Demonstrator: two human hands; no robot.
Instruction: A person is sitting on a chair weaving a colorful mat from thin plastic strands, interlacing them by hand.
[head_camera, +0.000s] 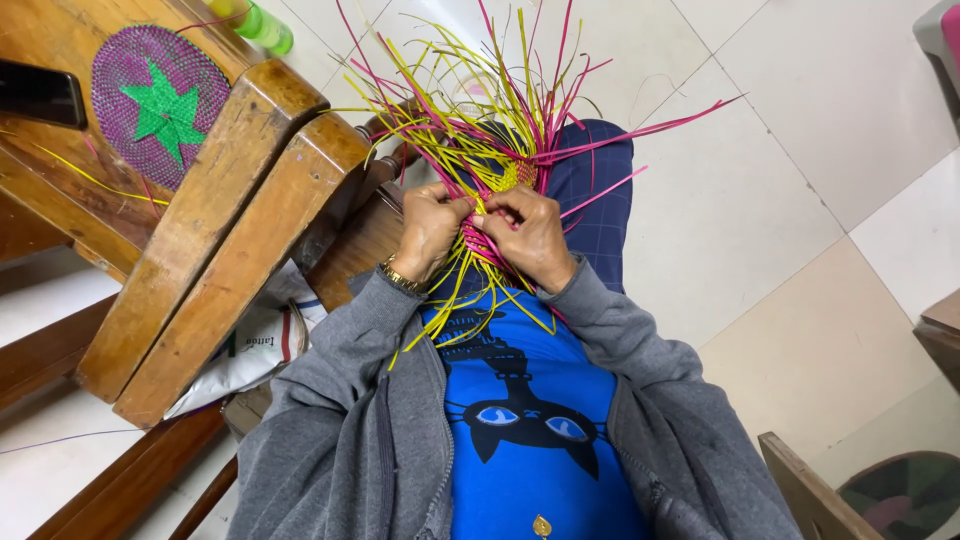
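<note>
A half-woven piece of yellow and pink strips rests on my lap, with long loose ends fanning out away from me. My left hand pinches strips at its near edge; a gold-coloured band sits on that wrist. Close beside it, my right hand grips the woven part, fingers curled over the strips. The two hands nearly touch. I wear a grey zip jacket over a blue shirt and dark blue checked trousers.
A wooden bench or table stands at my left, carrying a round purple woven mat with a green star, a green bottle and a dark phone. White sacking lies under it. Pale floor tiles spread to my right.
</note>
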